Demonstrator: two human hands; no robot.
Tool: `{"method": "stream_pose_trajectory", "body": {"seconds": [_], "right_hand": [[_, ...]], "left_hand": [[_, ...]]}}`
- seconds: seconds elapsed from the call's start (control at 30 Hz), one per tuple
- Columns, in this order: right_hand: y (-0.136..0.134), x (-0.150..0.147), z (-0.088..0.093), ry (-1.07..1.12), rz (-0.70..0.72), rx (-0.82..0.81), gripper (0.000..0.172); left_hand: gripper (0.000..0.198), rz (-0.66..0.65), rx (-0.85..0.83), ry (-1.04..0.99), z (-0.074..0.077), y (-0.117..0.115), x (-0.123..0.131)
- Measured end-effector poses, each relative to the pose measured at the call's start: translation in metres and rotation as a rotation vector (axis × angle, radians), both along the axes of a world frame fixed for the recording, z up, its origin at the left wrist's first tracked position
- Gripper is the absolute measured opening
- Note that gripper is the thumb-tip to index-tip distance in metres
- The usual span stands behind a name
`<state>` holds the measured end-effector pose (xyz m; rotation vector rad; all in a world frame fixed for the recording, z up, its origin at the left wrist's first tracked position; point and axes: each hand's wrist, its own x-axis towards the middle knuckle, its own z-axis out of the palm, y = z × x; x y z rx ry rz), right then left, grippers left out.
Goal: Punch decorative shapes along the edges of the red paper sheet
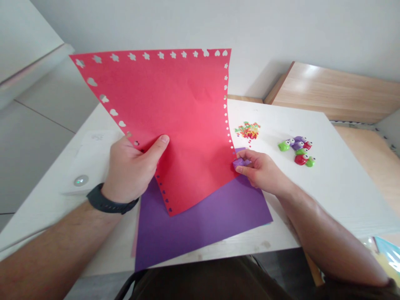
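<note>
Red paper sheet (175, 116) lifted off the counter and tilted, gripped near its lower left edge by the left hand (133, 168), thumb across the front, fingers behind; black wristband (112, 200) on that wrist. Rows of star and heart holes punched along the sheet's top and side edges. Right hand (258, 171) closed narrow on a small purple craft punch (241, 162), right at the sheet's right edge. Beneath both hands, a purple paper sheet (200, 225) flat on the white counter (350, 187). Farther right, a small heap of paper cutouts (248, 131), then a cluster of green, red and purple punches (296, 150). Left of the hands, a white device with a round light (90, 162).
</note>
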<state>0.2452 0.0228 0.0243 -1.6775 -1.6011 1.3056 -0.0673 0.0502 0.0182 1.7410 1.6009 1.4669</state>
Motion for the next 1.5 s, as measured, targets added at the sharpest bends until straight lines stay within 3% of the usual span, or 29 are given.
{"method": "stream_pose_trajectory", "body": {"seconds": [0.3, 0.53, 0.97, 1.3, 1.5], "right_hand": [[-0.003, 0.004, 0.008, 0.107, 0.037, -0.055, 0.035], [-0.002, 0.009, 0.014, 0.188, -0.039, -0.020, 0.043], [0.002, 0.021, 0.004, 0.267, -0.138, 0.040, 0.037], [0.004, 0.024, 0.013, 0.397, -0.158, -0.018, 0.030], [0.009, 0.032, 0.004, 0.248, -0.188, 0.117, 0.036]], "left_hand": [[0.039, 0.021, -0.022, -0.003, -0.001, 0.001, -0.001], [0.041, 0.023, -0.016, -0.010, -0.002, 0.002, -0.002], [0.042, 0.027, -0.036, -0.011, -0.001, 0.002, -0.003], [0.039, 0.058, -0.023, 0.008, 0.001, 0.000, -0.001], [0.040, 0.040, -0.033, 0.002, 0.002, 0.000, -0.001]]}}
